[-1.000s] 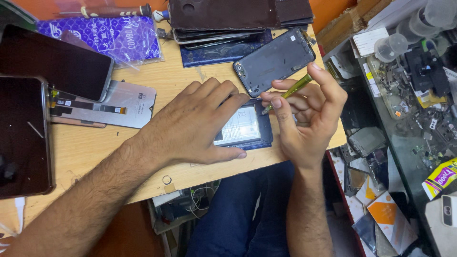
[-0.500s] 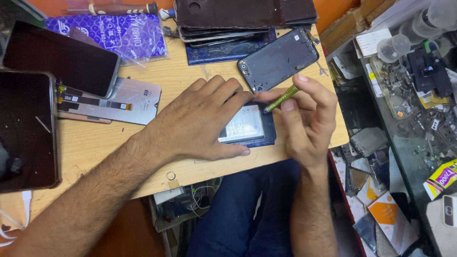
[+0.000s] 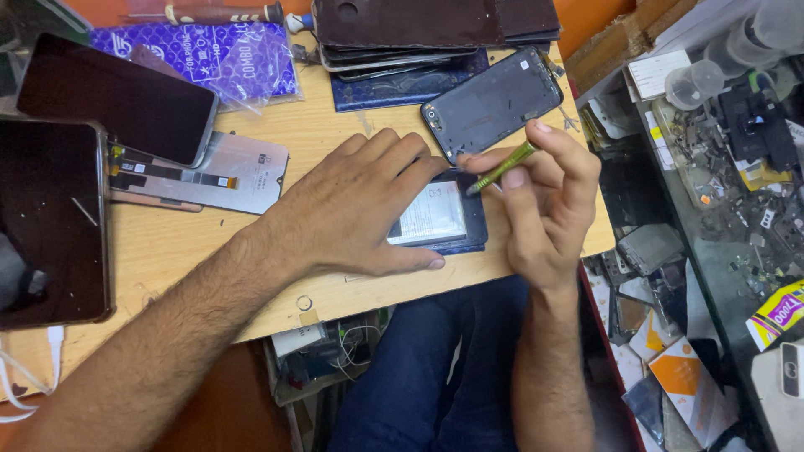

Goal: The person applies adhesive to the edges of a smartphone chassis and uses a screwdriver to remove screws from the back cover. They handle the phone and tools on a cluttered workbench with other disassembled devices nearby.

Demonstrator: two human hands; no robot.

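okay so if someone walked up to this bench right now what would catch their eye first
Most likely the two hands at the middle of the wooden table: the left hand lies flat on an opened phone, and the right hand holds a green screwdriver over it. Next, the dark phone back cover just behind them.

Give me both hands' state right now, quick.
Left hand: open, pressing flat on the opened phone.
Right hand: fingers closed on a green screwdriver.

2 hands [image 3: 352, 209], 1 green screwdriver [image 3: 501, 169], 1 opened phone [image 3: 440, 219], 1 back cover [image 3: 492, 104] (stacked panels uncounted).
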